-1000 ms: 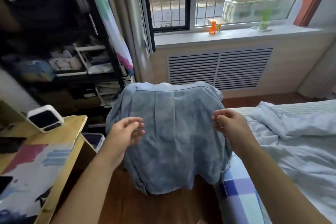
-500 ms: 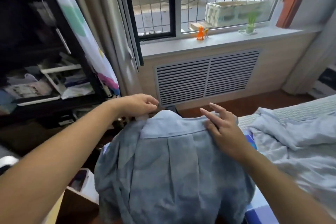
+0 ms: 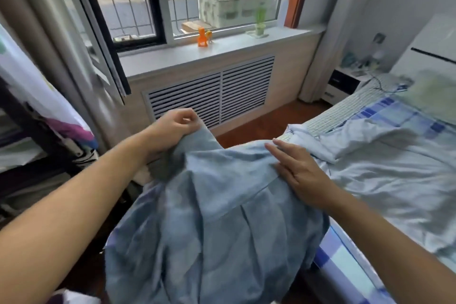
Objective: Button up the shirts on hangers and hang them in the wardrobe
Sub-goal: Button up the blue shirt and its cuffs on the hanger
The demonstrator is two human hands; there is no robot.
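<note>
A blue-grey shirt (image 3: 222, 224) hangs in front of me, its back and yoke facing up, tilted so the collar end points left. My left hand (image 3: 175, 126) holds it up at the collar end, fingers curled; the hanger's hook is hidden inside the grip. My right hand (image 3: 298, 173) lies flat on the shirt's right shoulder with fingers straight. The shirt's front and buttons are out of sight. A paler blue shirt (image 3: 375, 153) lies crumpled on the bed to the right.
The bed (image 3: 345, 269) with a blue checked sheet fills the right side. Ahead stands a radiator cover (image 3: 209, 96) under a window sill (image 3: 222, 49) with small ornaments. A curtain (image 3: 44, 39) and dark shelving (image 3: 22, 145) are on the left.
The view has swung right toward the bed. The shirt has tilted, its collar end lifted at the left. My left hand went from its side to the collar; my right flattened onto the shoulder.
</note>
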